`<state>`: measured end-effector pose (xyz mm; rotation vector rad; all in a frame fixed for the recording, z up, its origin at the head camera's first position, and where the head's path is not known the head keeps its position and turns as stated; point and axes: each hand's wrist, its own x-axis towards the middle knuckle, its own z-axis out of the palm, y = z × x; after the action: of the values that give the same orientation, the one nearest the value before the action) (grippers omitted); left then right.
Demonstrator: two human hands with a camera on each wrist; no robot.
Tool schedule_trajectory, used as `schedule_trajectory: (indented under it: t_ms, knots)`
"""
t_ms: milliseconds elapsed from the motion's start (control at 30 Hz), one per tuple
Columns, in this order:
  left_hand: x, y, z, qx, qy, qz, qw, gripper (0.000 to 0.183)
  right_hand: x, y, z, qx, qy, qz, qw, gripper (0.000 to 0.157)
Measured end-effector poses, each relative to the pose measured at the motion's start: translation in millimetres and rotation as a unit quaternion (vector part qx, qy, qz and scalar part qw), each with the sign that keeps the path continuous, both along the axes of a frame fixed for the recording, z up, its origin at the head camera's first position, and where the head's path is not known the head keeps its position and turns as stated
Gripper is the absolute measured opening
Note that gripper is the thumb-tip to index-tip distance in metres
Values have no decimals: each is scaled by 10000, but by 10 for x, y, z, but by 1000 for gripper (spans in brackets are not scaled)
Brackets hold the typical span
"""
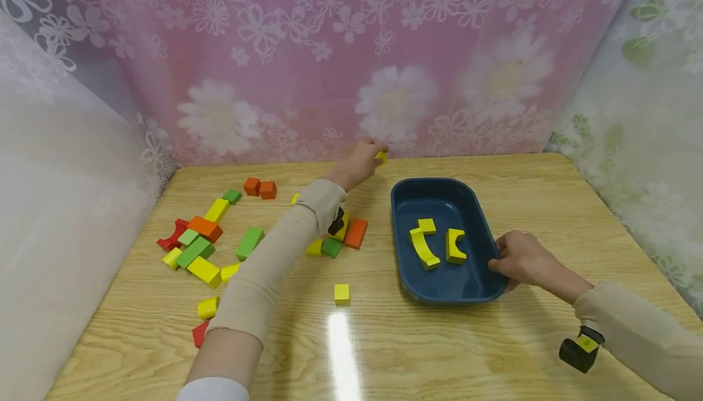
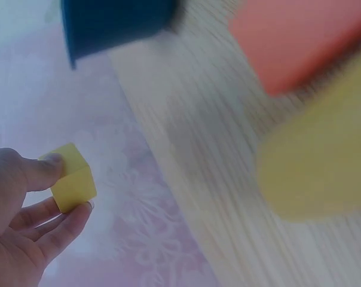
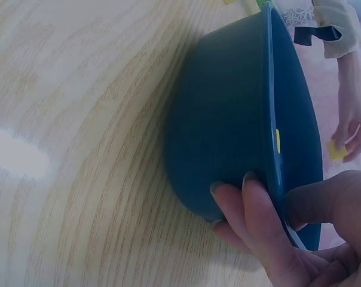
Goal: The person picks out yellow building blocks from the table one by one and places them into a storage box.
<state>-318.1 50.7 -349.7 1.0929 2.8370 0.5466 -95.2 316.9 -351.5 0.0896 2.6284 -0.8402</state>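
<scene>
Near the table's back edge, my left hand pinches a yellow cube between thumb and fingertips. In the left wrist view the cube shows two faces, with the thumb on one side and the fingers under it. My right hand grips the rim of a dark blue basin at its near right corner, thumb inside and fingers against the outer wall. Inside the basin lie a yellow curved block, a yellow notched block and a small yellow block.
A single yellow cube stands left of the basin. Several red, orange, green and yellow blocks lie across the left side, among them a green block and an orange block. A pink flowered curtain hangs behind the table.
</scene>
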Motion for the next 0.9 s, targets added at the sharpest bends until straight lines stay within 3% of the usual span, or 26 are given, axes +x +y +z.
schedule_trajectory:
  t_ms: [500, 600, 700, 900]
  knots:
    - [265, 242, 96, 40, 533, -825, 9952, 33, 5, 7, -23, -57, 22, -54, 10000, 24]
    - [308, 272, 115, 50, 456, -900, 9949, 34, 6, 1, -22, -50, 23, -65, 10000, 24]
    - [351, 297, 124, -74, 406, -971, 9944, 34, 9, 0, -21, -44, 26, -65, 10000, 26]
    - [434, 354, 90, -395, 735, -1227, 9889, 33, 17, 1, -16, -46, 29, -68, 10000, 28]
